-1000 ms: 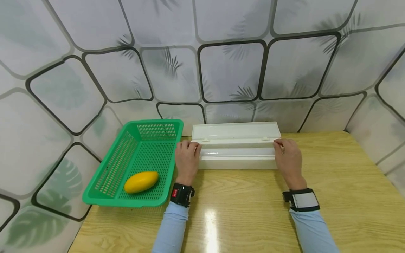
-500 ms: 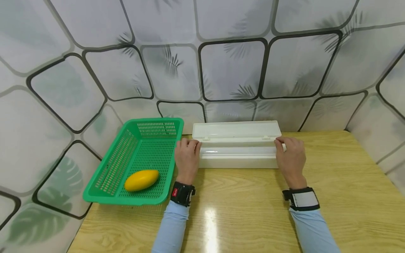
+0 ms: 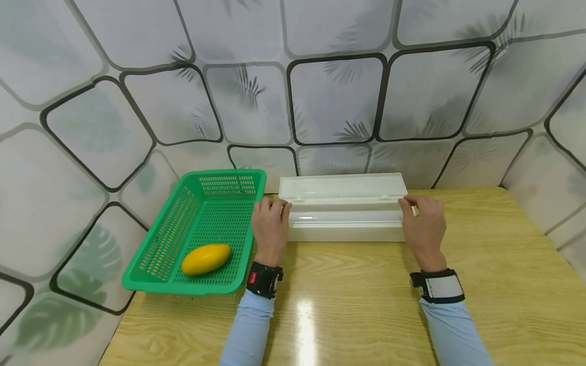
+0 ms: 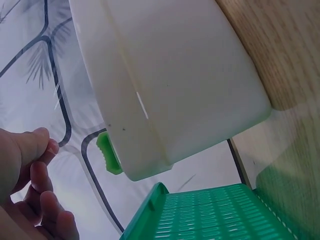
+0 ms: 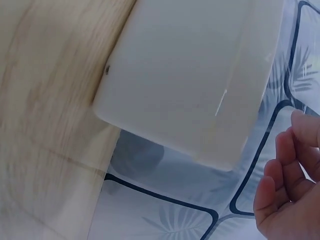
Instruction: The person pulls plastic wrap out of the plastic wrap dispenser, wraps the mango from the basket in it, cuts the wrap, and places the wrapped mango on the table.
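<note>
With thumb and fingers together, the left hand and right hand apparently pinch clear cling film at the open white dispenser box on the tabletop; likely light, limp and clingy, it is best held by both edge ends.

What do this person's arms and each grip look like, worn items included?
The left sleeve and right sleeve are light blue. The left wristband is black with a red label; the right wristband is black with a pale grey panel. The left grip and right grip are ungloved.
</note>
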A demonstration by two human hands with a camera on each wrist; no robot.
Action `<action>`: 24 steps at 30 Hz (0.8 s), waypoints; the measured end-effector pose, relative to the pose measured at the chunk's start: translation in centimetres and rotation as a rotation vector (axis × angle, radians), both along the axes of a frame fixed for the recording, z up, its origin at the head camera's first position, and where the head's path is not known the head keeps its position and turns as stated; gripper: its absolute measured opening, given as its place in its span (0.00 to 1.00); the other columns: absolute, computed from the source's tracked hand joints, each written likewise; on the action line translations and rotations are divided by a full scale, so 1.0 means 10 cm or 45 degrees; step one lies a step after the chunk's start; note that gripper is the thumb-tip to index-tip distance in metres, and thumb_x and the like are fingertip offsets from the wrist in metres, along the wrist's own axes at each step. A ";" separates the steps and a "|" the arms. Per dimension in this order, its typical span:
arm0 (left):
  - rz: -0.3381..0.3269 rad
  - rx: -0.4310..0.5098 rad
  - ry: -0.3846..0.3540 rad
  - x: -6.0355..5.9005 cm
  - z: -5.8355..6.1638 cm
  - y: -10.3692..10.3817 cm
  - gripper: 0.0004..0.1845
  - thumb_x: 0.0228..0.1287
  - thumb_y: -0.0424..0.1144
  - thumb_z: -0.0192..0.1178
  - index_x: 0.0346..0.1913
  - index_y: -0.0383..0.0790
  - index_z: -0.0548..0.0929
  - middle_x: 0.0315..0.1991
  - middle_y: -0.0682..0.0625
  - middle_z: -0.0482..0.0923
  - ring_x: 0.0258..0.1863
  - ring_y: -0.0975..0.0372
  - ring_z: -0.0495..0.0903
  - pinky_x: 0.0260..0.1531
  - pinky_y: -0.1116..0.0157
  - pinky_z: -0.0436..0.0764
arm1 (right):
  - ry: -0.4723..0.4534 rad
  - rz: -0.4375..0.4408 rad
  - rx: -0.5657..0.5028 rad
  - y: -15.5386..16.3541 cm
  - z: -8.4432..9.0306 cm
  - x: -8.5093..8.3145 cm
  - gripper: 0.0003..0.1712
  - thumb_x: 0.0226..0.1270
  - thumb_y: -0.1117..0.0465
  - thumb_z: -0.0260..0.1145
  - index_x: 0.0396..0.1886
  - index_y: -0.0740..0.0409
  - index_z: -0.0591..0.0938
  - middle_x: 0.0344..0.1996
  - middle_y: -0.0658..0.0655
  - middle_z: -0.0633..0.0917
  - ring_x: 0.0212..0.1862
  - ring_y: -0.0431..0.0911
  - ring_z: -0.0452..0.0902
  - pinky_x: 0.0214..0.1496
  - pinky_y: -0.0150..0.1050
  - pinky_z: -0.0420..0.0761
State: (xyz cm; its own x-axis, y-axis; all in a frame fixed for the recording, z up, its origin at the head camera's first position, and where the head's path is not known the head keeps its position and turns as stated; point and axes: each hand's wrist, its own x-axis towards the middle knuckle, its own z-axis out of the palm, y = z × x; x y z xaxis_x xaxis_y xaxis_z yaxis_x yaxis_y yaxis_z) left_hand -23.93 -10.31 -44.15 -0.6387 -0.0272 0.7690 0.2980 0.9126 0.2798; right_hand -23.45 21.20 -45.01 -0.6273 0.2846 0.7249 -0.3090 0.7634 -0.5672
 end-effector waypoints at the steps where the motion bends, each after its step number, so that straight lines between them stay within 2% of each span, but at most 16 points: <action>1: 0.001 0.004 0.002 0.00 0.01 0.00 0.08 0.67 0.42 0.65 0.35 0.40 0.85 0.33 0.44 0.75 0.31 0.51 0.71 0.31 0.57 0.73 | 0.014 0.002 0.004 0.00 0.01 0.00 0.07 0.61 0.68 0.73 0.33 0.71 0.85 0.30 0.70 0.84 0.35 0.64 0.73 0.35 0.55 0.70; 6: 0.000 0.015 -0.001 0.01 0.04 0.01 0.08 0.68 0.41 0.64 0.36 0.39 0.85 0.33 0.43 0.75 0.30 0.51 0.71 0.30 0.57 0.73 | 0.076 0.019 0.009 0.02 0.06 0.00 0.07 0.57 0.71 0.74 0.30 0.73 0.85 0.26 0.70 0.84 0.32 0.63 0.75 0.38 0.55 0.69; 17: -0.014 0.028 -0.019 0.04 0.10 0.01 0.10 0.70 0.42 0.62 0.37 0.38 0.85 0.34 0.42 0.76 0.30 0.50 0.70 0.31 0.56 0.73 | 0.077 0.040 -0.016 0.04 0.16 0.07 0.08 0.59 0.68 0.74 0.31 0.72 0.87 0.28 0.69 0.85 0.33 0.61 0.77 0.38 0.47 0.68; 24: -0.025 0.034 -0.011 0.06 0.12 0.00 0.09 0.70 0.42 0.62 0.38 0.38 0.85 0.34 0.42 0.75 0.31 0.50 0.70 0.32 0.57 0.72 | 0.121 0.033 0.000 0.04 0.18 0.07 0.08 0.56 0.70 0.76 0.30 0.73 0.87 0.26 0.70 0.85 0.31 0.61 0.77 0.39 0.47 0.68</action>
